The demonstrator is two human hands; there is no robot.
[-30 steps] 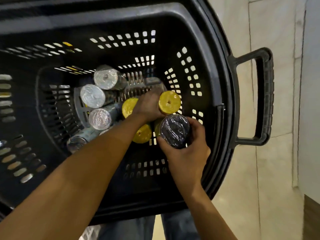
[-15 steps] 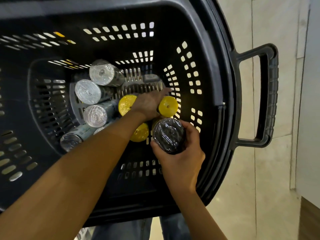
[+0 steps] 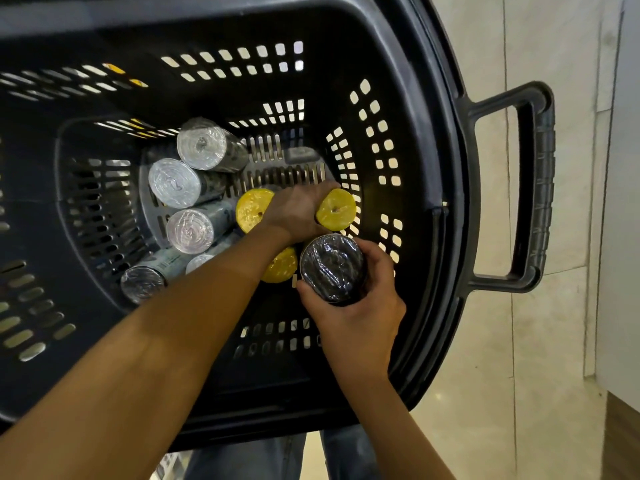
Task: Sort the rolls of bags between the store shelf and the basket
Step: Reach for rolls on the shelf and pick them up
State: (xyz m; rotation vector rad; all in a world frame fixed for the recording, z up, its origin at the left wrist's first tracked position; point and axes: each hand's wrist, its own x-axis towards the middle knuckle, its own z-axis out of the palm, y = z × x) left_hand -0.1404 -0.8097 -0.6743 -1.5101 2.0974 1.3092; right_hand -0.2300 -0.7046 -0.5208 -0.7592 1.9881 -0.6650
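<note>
- My right hand [image 3: 360, 317] grips a black roll [image 3: 331, 267] upright inside the basket [image 3: 433, 140], near its right wall.
- My left hand [image 3: 298, 211] reaches among the yellow rolls [image 3: 336, 207]; its grip I cannot tell.
- Silver rolls [image 3: 175, 182] lie left.

Pale, glossy stone floor tiles [image 3: 554, 341] with thin grout lines run beside a wooden strip [image 3: 623, 441] at lower right.

Basket [image 3: 426, 140] floor crowded at centre: silver rolls [image 3: 175, 183] packed along the left, yellow rolls [image 3: 336, 207] to the right, both hands and the black roll [image 3: 332, 268] blocking the middle. Bare floor grating [image 3: 277, 168] open at the far end; near wall [image 3: 263, 368] side free. Handle [image 3: 535, 188] projects on the right.
</note>
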